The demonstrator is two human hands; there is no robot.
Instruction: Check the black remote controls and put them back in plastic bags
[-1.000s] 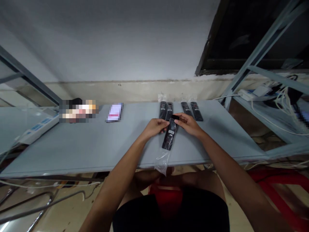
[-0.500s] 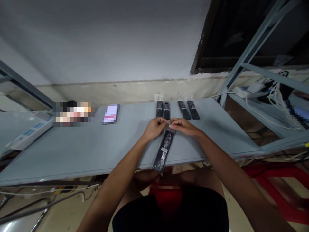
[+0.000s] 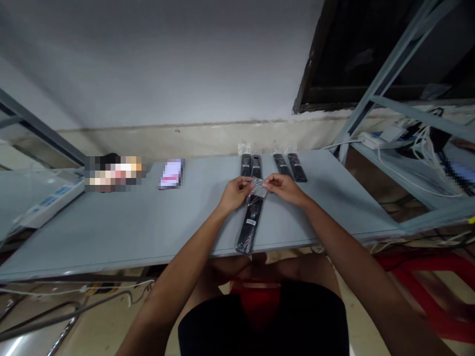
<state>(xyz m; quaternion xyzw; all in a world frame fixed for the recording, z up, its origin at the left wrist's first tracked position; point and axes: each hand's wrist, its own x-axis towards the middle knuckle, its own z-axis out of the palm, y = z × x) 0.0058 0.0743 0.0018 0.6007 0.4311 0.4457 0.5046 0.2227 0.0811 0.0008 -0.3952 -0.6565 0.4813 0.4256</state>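
A black remote control hangs inside a clear plastic bag above the grey table. My left hand and my right hand each pinch the bag's top edge, one on either side of it. Both hands are closed on the plastic. Behind them, several bagged black remotes lie in a row at the table's far edge, with two more bagged remotes to the right.
A blurred flat item and a blurred pile lie at the back left. A white power strip sits at the left. Metal shelving with cables stands right. A red stool is on the floor.
The remote has slid fully down into the bag. My hands moved from the remote's top end to the bag's mouth, then lifted it slightly.
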